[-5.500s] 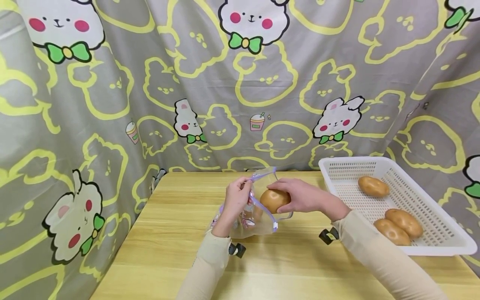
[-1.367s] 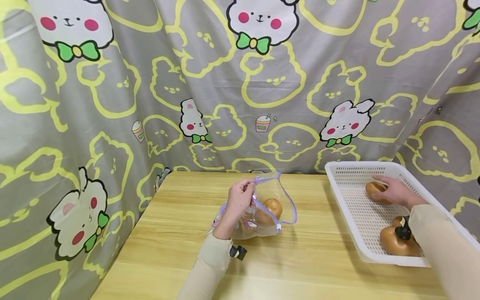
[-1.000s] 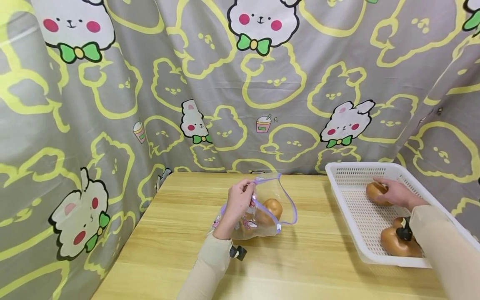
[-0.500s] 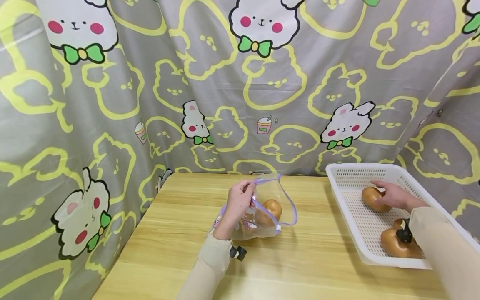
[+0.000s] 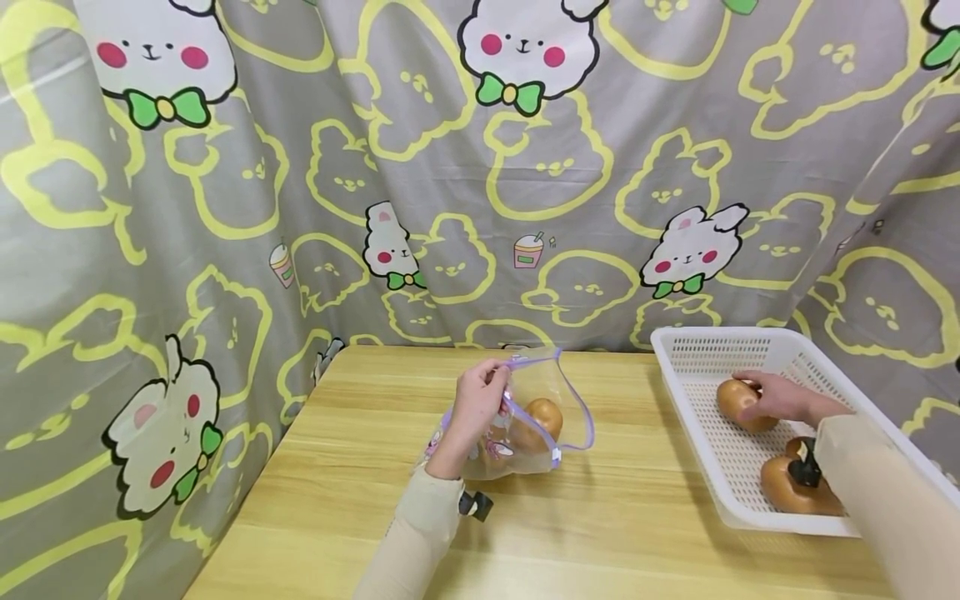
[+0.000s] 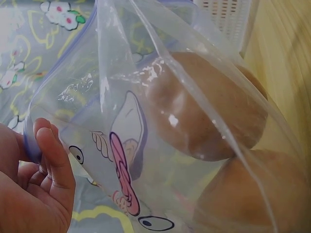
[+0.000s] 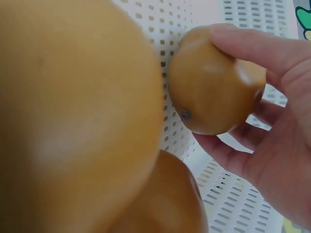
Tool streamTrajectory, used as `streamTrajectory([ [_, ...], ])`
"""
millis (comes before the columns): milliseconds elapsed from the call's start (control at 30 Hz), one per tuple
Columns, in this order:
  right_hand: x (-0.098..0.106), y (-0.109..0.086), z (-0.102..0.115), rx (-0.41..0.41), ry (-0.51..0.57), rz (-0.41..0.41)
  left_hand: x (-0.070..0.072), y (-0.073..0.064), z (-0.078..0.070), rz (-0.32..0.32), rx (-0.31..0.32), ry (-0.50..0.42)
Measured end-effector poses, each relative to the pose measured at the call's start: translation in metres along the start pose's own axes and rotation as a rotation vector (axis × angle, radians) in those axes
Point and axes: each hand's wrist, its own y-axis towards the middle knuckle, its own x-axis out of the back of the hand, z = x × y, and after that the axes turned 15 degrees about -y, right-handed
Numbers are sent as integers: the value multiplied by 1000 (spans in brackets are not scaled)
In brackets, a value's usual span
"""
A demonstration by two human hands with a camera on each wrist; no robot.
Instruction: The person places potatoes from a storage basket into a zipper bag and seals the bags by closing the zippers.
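Right hand [image 5: 780,397] gripping a potato [image 5: 737,402] inside a white perforated basket [image 5: 783,523], two more potatoes [image 5: 795,490] near its front rim; left hand [image 5: 478,398] pinching the purple-edged mouth of a clear zip bag [image 5: 517,460] with bagged potatoes [image 5: 543,417] inside, on a wooden table [image 5: 615,533]

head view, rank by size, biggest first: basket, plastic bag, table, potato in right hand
1. Table
2. Basket, partly hidden by the right sleeve
3. Plastic bag
4. Potato in the right hand, partly covered by it

No two look alike in size.
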Motion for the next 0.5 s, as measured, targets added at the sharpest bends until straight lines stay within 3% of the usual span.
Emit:
streamTrajectory([
  [333, 10, -3, 14, 4, 51, -35, 0, -1, 1, 1, -3, 0],
  [500, 20, -6, 30, 19, 35, -54, 4, 12, 32, -15, 4, -36],
])
